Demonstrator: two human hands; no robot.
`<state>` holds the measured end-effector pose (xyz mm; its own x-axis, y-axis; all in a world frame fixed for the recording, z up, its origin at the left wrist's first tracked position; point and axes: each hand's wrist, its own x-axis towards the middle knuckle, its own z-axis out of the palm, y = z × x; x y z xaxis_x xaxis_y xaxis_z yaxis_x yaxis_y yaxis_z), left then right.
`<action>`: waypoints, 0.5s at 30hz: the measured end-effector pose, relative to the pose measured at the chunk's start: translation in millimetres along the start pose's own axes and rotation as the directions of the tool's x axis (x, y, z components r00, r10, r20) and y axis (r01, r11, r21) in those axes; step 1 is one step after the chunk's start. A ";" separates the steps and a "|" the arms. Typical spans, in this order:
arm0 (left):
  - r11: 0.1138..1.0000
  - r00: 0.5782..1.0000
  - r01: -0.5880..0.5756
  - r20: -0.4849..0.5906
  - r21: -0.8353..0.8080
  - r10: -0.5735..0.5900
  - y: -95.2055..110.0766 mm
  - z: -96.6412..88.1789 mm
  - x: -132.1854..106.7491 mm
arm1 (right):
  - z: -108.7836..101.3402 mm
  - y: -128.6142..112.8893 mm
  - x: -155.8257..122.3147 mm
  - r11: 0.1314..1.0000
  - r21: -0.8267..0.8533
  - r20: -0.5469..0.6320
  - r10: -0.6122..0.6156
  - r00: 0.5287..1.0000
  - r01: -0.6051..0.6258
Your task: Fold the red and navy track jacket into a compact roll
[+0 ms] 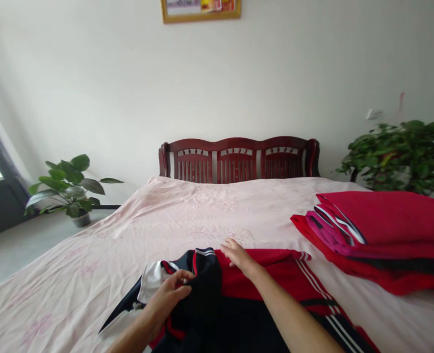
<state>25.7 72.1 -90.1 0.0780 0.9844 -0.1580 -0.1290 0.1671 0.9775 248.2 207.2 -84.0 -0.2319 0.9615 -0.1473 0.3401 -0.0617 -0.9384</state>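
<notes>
Head view: nearest, the left hand (170, 294) pinches a fold of the jacket (217, 294) between thumb and fingers (183, 280), beside its white lining. Just right of it the right hand (239, 256) lies flat on the red panel, fingers spread. The jacket lies on the bed (202, 211); it looks soft, light and limp, best gripped at seams or hem. Farther right sits a folded pile (382, 235). No readable writing shows.
</notes>
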 end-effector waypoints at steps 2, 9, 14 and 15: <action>1.000 1.000 0.006 0.027 -0.022 -0.005 -11.0 -2.6 1.4 | 19.8 -4.0 11.7 1.000 0.016 0.033 0.023 0.999 -0.023; 0.920 0.985 -0.124 -0.068 0.371 0.160 -11.5 -44.5 -3.2 | 44.3 -16.9 1.7 0.987 0.156 0.082 -0.063 0.995 0.049; 0.374 0.870 -0.189 -0.022 0.908 0.492 -20.1 -64.5 3.4 | -8.0 -72.1 -43.1 0.820 0.457 -0.159 -0.306 0.939 0.344; 0.304 0.873 -0.144 -0.023 0.942 0.488 -21.6 -62.9 7.2 | -19.7 -84.9 -53.2 0.802 0.457 -0.193 -0.333 0.923 0.386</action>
<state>-33.1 79.2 -121.1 -0.0181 0.9419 0.3354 0.8805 -0.1439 0.4517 249.6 166.6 9.7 -0.1511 0.9596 0.2375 -0.2332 0.1989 -0.9519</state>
